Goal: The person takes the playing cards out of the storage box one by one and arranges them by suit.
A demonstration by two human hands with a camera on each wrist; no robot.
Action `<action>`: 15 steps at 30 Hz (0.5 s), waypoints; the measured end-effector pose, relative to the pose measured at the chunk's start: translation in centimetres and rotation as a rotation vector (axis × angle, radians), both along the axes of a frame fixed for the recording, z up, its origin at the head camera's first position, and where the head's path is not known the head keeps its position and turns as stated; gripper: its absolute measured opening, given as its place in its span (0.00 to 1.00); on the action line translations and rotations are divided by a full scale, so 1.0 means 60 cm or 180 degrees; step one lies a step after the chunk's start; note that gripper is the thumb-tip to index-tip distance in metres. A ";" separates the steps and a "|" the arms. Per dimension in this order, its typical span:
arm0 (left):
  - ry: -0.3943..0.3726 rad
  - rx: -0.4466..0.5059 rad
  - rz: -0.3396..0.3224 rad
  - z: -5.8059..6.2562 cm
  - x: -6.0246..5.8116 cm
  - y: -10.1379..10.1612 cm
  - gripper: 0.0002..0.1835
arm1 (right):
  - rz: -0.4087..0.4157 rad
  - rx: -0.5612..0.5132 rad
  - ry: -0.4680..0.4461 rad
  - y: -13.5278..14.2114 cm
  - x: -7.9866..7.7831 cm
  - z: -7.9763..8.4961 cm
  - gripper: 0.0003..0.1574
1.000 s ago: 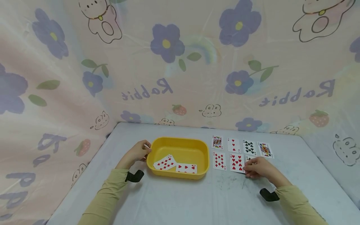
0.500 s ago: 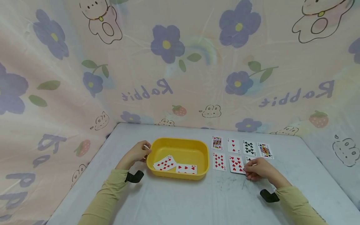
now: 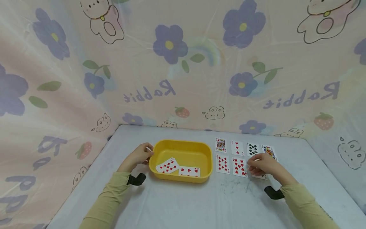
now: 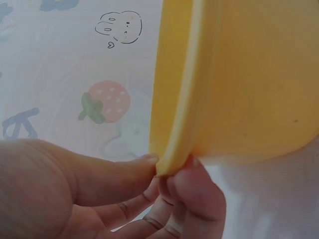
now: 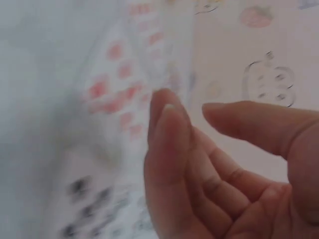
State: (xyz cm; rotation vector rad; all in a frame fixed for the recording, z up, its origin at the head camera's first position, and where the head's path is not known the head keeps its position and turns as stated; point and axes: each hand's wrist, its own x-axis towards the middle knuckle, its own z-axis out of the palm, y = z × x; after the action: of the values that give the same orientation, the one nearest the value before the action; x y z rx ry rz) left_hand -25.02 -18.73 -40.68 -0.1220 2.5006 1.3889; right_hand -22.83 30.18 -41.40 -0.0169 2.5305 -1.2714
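At its left end, a yellow plastic tray [image 3: 183, 180] is pinched by my left hand [image 3: 139, 155]; the left wrist view has the thumb on one side of its rim [image 4: 185, 107] and the fingers on the other. Inside lie a diamond card [image 3: 167, 165] and a heart card [image 3: 189, 171]. Over the near row of playing cards hovers my right hand [image 3: 264, 165], thumb and fingertips apart with nothing between them. Beside its fingertips lies a heart card with many pips [image 3: 239, 167]. A black-suited card [image 3: 260, 176] is mostly hidden under this hand.
Left in the near row is a diamond card [image 3: 222, 163]. Behind it are a red face card [image 3: 220, 145], the three of hearts [image 3: 237, 148], a club card [image 3: 253, 149] and another face card [image 3: 268, 150]. Patterned cloth [image 3: 200, 79] walls the table's back and sides.
My right hand has let go of the heart card, which now lies flat in the near row, and has lifted slightly. My left hand and the tray have stayed put.
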 end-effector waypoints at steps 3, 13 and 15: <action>0.0008 -0.0002 -0.0015 0.000 -0.001 -0.001 0.10 | 0.0298 -0.0224 0.0139 -0.025 -0.020 0.031 0.22; 0.0014 -0.0002 -0.0027 0.000 -0.002 -0.002 0.11 | 0.1319 -0.0448 0.0251 -0.201 -0.082 0.109 0.20; 0.0008 -0.0008 -0.0018 -0.001 -0.002 -0.003 0.11 | 0.1468 -0.0394 0.0207 -0.237 -0.093 0.107 0.21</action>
State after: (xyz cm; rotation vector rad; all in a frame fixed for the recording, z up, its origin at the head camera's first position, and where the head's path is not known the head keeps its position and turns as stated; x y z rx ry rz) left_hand -25.15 -18.88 -40.72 -0.1137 2.5028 1.3847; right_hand -28.41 15.95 -34.96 -0.6384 2.3032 -1.2417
